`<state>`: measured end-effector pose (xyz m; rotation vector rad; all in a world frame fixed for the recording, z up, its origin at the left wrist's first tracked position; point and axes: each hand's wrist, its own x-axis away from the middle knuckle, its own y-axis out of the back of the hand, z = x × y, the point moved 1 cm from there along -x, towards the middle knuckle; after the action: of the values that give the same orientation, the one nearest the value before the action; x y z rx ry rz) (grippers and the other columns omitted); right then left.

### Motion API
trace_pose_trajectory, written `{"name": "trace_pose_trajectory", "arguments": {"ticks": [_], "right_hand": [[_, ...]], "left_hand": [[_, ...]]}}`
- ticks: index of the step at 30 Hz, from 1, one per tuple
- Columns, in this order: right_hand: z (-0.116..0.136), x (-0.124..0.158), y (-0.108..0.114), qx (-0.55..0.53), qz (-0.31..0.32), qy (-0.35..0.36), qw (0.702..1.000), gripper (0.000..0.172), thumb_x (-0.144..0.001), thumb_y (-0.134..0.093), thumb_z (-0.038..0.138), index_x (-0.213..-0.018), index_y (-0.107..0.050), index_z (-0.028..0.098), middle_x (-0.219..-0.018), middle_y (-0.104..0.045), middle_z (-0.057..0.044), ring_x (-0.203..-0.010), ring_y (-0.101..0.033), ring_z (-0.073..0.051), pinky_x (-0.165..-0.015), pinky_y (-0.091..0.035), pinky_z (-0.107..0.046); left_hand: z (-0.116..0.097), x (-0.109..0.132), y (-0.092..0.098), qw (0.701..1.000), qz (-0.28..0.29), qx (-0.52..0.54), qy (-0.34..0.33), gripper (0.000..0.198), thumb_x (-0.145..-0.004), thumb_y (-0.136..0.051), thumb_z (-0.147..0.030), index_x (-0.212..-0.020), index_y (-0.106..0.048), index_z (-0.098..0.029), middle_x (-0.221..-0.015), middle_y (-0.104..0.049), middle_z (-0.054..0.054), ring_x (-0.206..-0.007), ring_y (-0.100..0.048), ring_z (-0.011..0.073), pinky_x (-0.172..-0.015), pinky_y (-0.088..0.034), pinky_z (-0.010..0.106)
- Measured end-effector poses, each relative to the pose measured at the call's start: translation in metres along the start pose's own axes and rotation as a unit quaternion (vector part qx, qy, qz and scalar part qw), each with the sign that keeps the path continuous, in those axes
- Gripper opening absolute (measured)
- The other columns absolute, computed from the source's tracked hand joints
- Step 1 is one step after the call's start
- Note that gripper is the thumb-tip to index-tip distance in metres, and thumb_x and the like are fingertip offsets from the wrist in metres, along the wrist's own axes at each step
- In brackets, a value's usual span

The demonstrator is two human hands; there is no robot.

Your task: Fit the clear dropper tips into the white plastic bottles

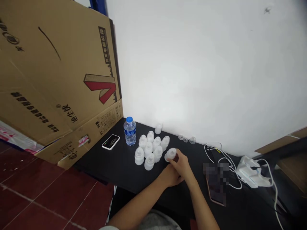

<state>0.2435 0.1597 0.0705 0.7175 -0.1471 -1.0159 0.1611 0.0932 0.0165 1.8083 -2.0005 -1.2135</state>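
Note:
My right hand [182,164] is closed around the side of a small translucent white plastic bottle [170,154] with a domed, stepped top. The bottle is upright, at or just above the black table [112,166]; I cannot tell if it touches. Just below and left of it is my left hand [170,175], low over the table and partly covered by my right hand and wrist. Its fingers are hidden. Several similar white bottles [148,149] stand upright in a close group to the left of my hands. Another white piece [158,128] sits behind them near the wall.
A water bottle [129,131] and a white-edged device [111,141] are at the left, beside a large cardboard box [59,64]. Small clear pieces [192,140] lie by the wall [203,64]. At right are a phone [216,190], white cables [225,156] and a white plug unit [251,172].

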Motion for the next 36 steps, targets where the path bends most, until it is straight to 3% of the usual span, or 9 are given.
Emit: {"name": "trace_pose_trajectory", "arguments": {"ticks": [7, 15, 23, 25, 27, 28, 30, 33, 36], "right_hand": [[0.013, -0.006, -0.020, -0.016, 0.022, -0.034, 0.999, 0.034, -0.081, -0.084, 0.043, -0.106, -0.067, 0.027, -0.076, -0.072, -0.001, -0.069, -0.068, -0.026, -0.068, -0.054, -0.037], [-0.014, -0.018, -0.011, -0.054, 0.080, -0.092, 0.991, 0.104, -0.059, -0.098, 0.029, -0.151, -0.051, 0.025, -0.132, -0.071, -0.013, -0.084, -0.072, -0.025, -0.074, -0.063, -0.042], [-0.038, -0.031, -0.019, -0.141, 0.172, -0.061, 0.973, 0.092, -0.070, -0.083, 0.018, -0.154, -0.049, 0.029, -0.135, -0.070, -0.011, -0.089, -0.075, -0.022, -0.078, -0.065, -0.038], [-0.055, -0.041, -0.010, -0.117, 0.134, -0.065, 0.982, 0.079, -0.073, -0.076, 0.020, -0.148, -0.054, 0.028, -0.135, -0.070, -0.010, -0.083, -0.074, -0.019, -0.074, -0.065, -0.036], [-0.073, -0.057, 0.008, -0.016, 0.008, -0.078, 0.997, 0.054, -0.078, -0.068, 0.022, -0.132, -0.063, 0.024, -0.116, -0.074, -0.008, -0.071, -0.070, -0.018, -0.070, -0.063, -0.037], [-0.080, -0.065, 0.018, 0.057, -0.075, -0.078, 0.992, 0.043, -0.081, -0.065, 0.023, -0.124, -0.066, 0.023, -0.108, -0.074, -0.008, -0.069, -0.068, -0.020, -0.073, -0.063, -0.040], [-0.092, -0.082, 0.036, 0.103, -0.145, -0.082, 0.981, 0.038, -0.084, -0.062, 0.023, -0.122, -0.066, 0.018, -0.114, -0.069, -0.015, -0.082, -0.069, -0.027, -0.088, -0.059, -0.049], [-0.103, -0.103, 0.050, 0.135, -0.175, -0.085, 0.971, 0.037, -0.085, -0.061, 0.021, -0.121, -0.066, 0.017, -0.118, -0.065, -0.020, -0.100, -0.066, -0.033, -0.096, -0.053, -0.048], [-0.109, -0.115, 0.047, 0.147, -0.152, -0.080, 0.974, 0.032, -0.081, -0.066, 0.019, -0.114, -0.068, 0.021, -0.103, -0.065, -0.011, -0.098, -0.064, -0.030, -0.096, -0.050, -0.044]], "left_hand": [[0.004, 0.000, -0.009, 1.000, -0.028, 0.005, 0.002, 0.035, -0.092, -0.068, -0.010, -0.125, -0.073, -0.023, -0.125, -0.076, 0.011, -0.128, -0.068, 0.0409, -0.118, -0.049, 0.058], [0.005, 0.001, -0.008, 0.999, 0.009, -0.027, 0.022, 0.025, -0.094, -0.066, -0.021, -0.117, -0.075, -0.017, -0.120, -0.078, 0.015, -0.116, -0.070, 0.0388, -0.104, -0.054, 0.054], [0.004, 0.001, -0.007, 0.998, 0.012, -0.059, 0.030, 0.018, -0.097, -0.063, -0.024, -0.106, -0.076, -0.017, -0.102, -0.080, 0.012, -0.098, -0.074, 0.0321, -0.088, -0.056, 0.042], [0.005, 0.000, -0.008, 0.997, 0.018, -0.074, 0.019, 0.016, -0.098, -0.062, -0.025, -0.095, -0.075, -0.017, -0.094, -0.078, 0.011, -0.090, -0.074, 0.0288, -0.082, -0.055, 0.038], [0.006, -0.001, -0.009, 0.997, 0.018, -0.080, 0.004, 0.019, -0.099, -0.062, -0.025, -0.085, -0.072, -0.018, -0.087, -0.075, 0.009, -0.083, -0.072, 0.0248, -0.076, -0.053, 0.035], [0.006, -0.001, -0.009, 0.997, 0.014, -0.079, -0.001, 0.020, -0.099, -0.063, -0.025, -0.082, -0.070, -0.018, -0.085, -0.074, 0.008, -0.081, -0.072, 0.0233, -0.074, -0.052, 0.033], [0.006, -0.001, -0.009, 0.997, 0.004, -0.079, -0.005, 0.022, -0.099, -0.063, -0.023, -0.078, -0.067, -0.018, -0.082, -0.072, 0.007, -0.079, -0.070, 0.0217, -0.072, -0.050, 0.033], [0.005, -0.001, -0.008, 0.997, -0.003, -0.076, -0.007, 0.025, -0.100, -0.063, -0.023, -0.075, -0.064, -0.019, -0.079, -0.069, 0.005, -0.078, -0.068, 0.0206, -0.070, -0.048, 0.032], [0.004, -0.001, -0.007, 0.998, -0.003, -0.068, -0.007, 0.027, -0.101, -0.062, -0.024, -0.074, -0.062, -0.019, -0.077, -0.067, 0.004, -0.076, -0.067, 0.0194, -0.070, -0.048, 0.031]]}}
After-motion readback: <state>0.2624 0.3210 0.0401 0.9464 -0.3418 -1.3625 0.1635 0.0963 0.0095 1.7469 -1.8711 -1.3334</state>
